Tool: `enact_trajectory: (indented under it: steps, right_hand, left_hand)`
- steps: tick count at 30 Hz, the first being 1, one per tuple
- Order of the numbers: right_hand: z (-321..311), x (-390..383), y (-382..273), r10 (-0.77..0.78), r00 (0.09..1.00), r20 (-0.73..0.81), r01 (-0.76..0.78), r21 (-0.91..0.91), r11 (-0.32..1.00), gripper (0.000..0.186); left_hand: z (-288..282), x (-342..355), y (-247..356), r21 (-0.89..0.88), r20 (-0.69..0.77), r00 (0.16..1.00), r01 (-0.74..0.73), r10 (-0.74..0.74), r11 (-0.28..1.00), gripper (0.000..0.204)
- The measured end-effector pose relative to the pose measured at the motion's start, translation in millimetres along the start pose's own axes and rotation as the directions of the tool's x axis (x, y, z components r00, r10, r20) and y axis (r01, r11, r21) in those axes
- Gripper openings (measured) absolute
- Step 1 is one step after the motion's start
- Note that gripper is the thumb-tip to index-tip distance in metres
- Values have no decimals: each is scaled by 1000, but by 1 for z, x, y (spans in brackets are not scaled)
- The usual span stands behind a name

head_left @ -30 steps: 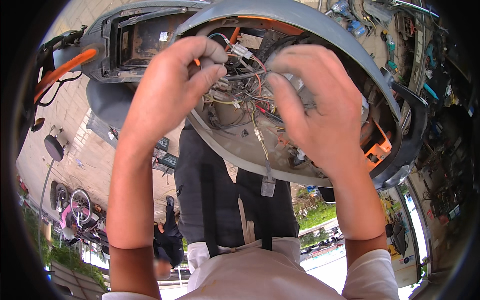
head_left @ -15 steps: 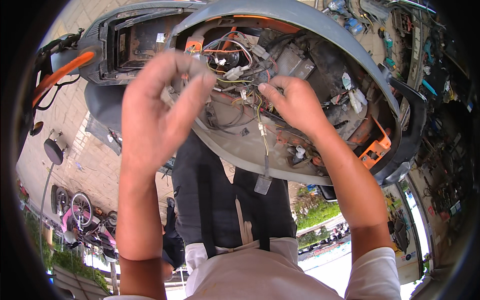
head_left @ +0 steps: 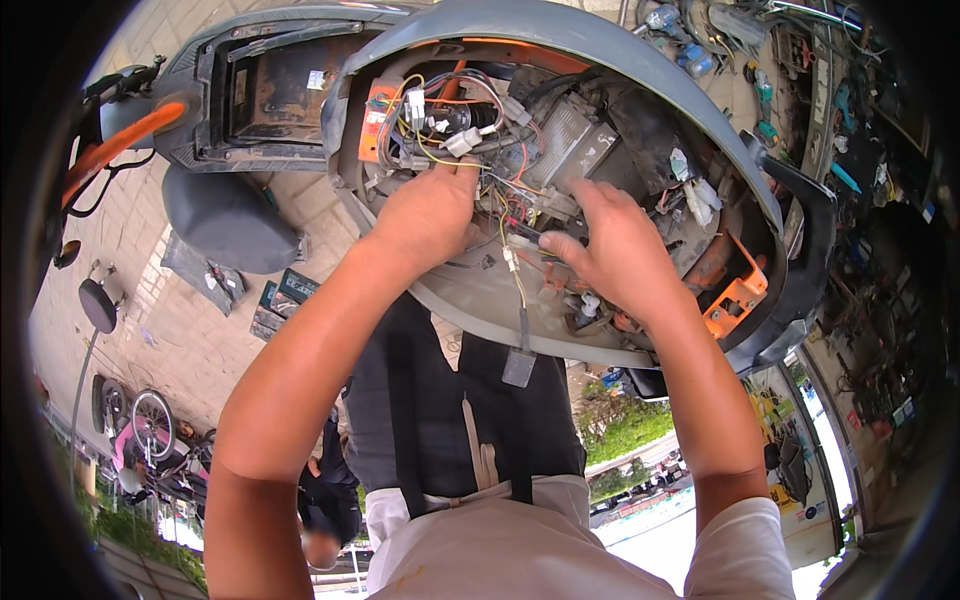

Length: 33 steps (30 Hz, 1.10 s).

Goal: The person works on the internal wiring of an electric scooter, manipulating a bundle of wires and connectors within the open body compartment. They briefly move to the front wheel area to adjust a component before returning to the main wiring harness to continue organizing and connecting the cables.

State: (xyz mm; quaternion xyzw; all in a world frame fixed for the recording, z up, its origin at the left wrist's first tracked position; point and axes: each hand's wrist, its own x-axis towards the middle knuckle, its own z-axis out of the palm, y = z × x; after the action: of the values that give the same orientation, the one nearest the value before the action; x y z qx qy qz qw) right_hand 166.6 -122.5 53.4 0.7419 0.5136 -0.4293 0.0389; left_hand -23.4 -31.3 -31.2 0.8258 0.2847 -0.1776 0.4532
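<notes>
My left hand [head_left: 432,212] reaches into a tangle of coloured wires and white connectors [head_left: 460,142] inside a grey plastic scooter body shell [head_left: 575,32]. Its fingers are bent and closed, their tips hidden among the wires. My right hand [head_left: 605,245] is just right of it, thumb and fingers apart, its thumb beside a red-and-black cable. A finned metal box [head_left: 578,140] lies beyond the right hand. An orange bracket [head_left: 738,293] sits at the shell's right, and a grey flat piece [head_left: 518,367] dangles on a lead over the lower rim.
An open rusty compartment [head_left: 270,100] adjoins at upper left. Below it are a dark seat [head_left: 215,215] and batteries [head_left: 285,300] on paving [head_left: 170,340]. A bicycle [head_left: 152,425] and another person [head_left: 330,505] are at lower left. Tools and parts [head_left: 765,90] clutter the right side.
My left hand has moved down and right, deeper into the wiring, uncovering the orange panel at the shell's left. My right hand has shifted slightly lower and right, its thumb and fingers apart.
</notes>
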Motion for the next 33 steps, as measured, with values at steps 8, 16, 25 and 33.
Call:
enact_trajectory:
  steps: [8,16,25,33]
  right_hand:
    - [34,-2,2,-83,996,23,86,-294,952,64]
    - [5,-4,3,-108,987,118,115,-52,992,29]
    - [5,6,4,1,985,-170,21,126,992,14]
    - [1,9,6,92,989,-119,-66,208,976,15]
  left_hand:
    - [-10,20,-5,57,-12,996,-86,87,995,38]
    - [-26,-9,-21,-71,37,989,-141,143,988,18]
    - [-33,-6,-21,-337,45,988,153,-147,929,22]
    - [-40,-7,10,-149,97,964,260,-247,954,42]
